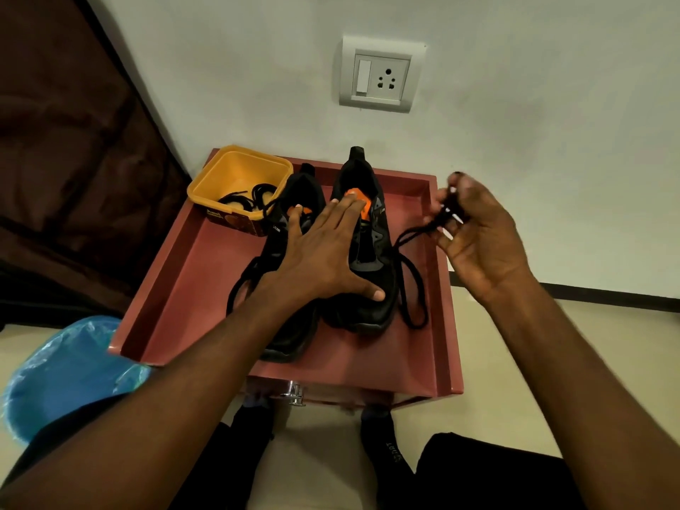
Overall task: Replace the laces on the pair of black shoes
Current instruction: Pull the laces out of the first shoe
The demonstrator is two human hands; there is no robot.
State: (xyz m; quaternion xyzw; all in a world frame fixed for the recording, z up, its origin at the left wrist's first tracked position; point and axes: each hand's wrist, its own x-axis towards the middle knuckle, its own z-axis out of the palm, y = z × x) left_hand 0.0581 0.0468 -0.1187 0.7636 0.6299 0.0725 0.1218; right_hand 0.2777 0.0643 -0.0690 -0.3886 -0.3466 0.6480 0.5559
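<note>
Two black shoes with orange insides stand side by side on a reddish-pink tray-topped stand (176, 281). My left hand (323, 252) lies flat with straight, spread fingers over both: fingers on the left shoe (290, 336), thumb on the toe of the right shoe (368, 266). My right hand (474, 230) hovers to the right of the shoes and pinches a bunched black lace (412, 285), whose loops trail down onto the tray beside the right shoe. Another black lace (239, 288) loops out to the left of the left shoe.
A yellow tub (235, 167) at the tray's back left corner holds coiled black laces (250, 196). A blue plastic bag (66, 366) sits on the floor at left. A wall socket (379, 75) is behind. My feet in black socks (386, 443) are below the stand.
</note>
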